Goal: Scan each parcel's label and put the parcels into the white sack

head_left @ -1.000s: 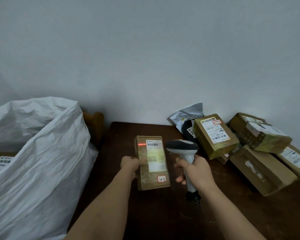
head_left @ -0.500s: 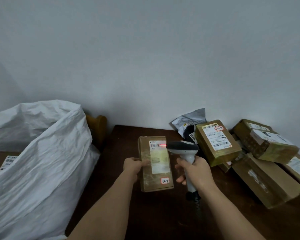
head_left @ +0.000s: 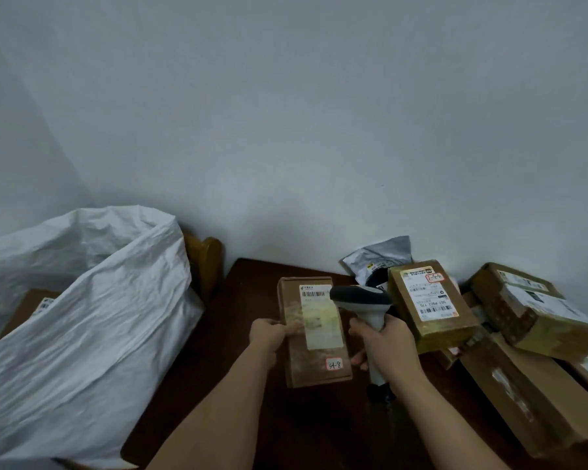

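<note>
In hand: left grip [head_left: 271, 335] pinches flat parcel [head_left: 314, 330] above bench [head_left: 252, 395]; right grip [head_left: 386, 346] clamps scanner [head_left: 362, 300] by its label
Sacked: one box visible in white sack [head_left: 92, 320], left
Left: parcel pile [head_left: 510, 334] right, unscanned by my judgement

Sack [head_left: 82, 334] left of table [head_left: 252, 418]; parcel pile [head_left: 510, 334] on its right end.

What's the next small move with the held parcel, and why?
Probably carry the flat parcel left into the white sack. The left hand grips its edge, the scanner in the right hand points at its barcode, and no red line shows.
</note>
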